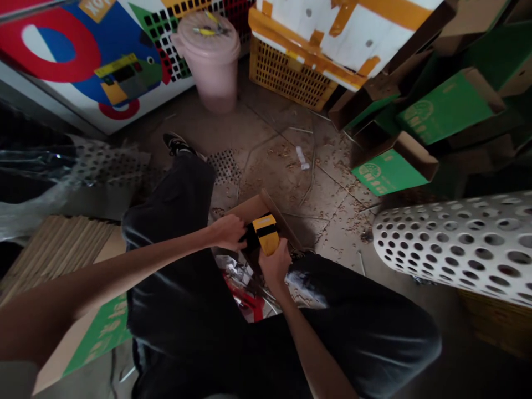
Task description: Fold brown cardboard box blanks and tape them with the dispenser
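Observation:
My right hand (pixel 275 259) is closed around the lower end of a yellow block-shaped object with a black band (pixel 268 241). It is held over a brown cardboard box (pixel 248 205) between my legs. My left hand (pixel 229 232) has its fingers curled at the box's left side, beside a dark patch left of the yellow object. What those fingers hold, if anything, I cannot make out. Below the hands, clear plastic and red scraps (pixel 249 299) lie on the floor.
Flattened cardboard (pixel 54 260) is stacked at left. Green-and-brown boxes (pixel 394 166) and a perforated white panel (pixel 453 241) stand at right. Ahead are a lidded pink bin (pixel 216 66), a yellow crate (pixel 286 69) and a taped white foam box (pixel 341 27). Small brown bits litter the floor (pixel 282 166).

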